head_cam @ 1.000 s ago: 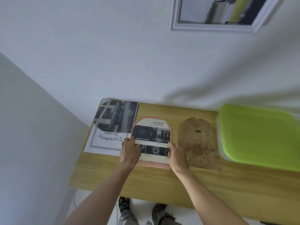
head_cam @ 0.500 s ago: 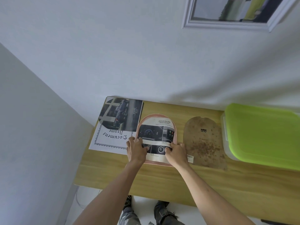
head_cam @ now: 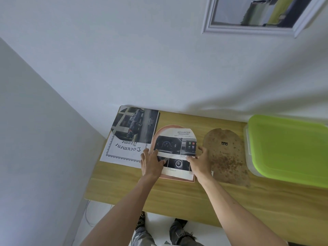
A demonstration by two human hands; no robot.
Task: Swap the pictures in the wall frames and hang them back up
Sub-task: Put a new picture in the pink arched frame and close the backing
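Hands (head_cam: 152, 163) on arched picture (head_cam: 177, 150)

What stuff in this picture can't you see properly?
- Wall frame, head view: cut off by the top edge.
- Green-lidded box: lid hides contents; right edge crops it.
- Arched frame: mostly covered by the cut-out picture.
- Small print on the picture: too small to read.

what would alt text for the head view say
Both hands, left and right, press an arched car printout into a pink frame on a wooden table. A brown backing board lies right, a green-lidded box beyond.
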